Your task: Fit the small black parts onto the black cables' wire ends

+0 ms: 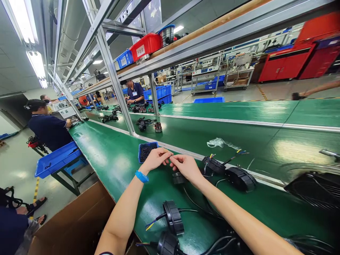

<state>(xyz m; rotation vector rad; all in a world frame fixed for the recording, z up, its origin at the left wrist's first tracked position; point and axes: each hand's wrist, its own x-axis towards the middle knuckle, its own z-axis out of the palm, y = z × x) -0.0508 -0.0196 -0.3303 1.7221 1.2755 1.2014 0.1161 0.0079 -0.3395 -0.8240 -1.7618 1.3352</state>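
Observation:
My left hand, with a blue wristband, and my right hand hang close together over the green conveyor belt, fingertips nearly meeting. Nothing held shows clearly between them. A small black part lies just below my right hand. A small blue bin of black wires stands beyond my left hand. Round black cabled connectors lie on the belt to the right, and two more sit nearer me, their cables trailing coloured wire ends.
A cardboard box stands below the belt's near edge. Left of the belt, a seated co-worker works beside a blue tray. Another worker sits beyond a second belt. Overhead, a metal shelf carries bins.

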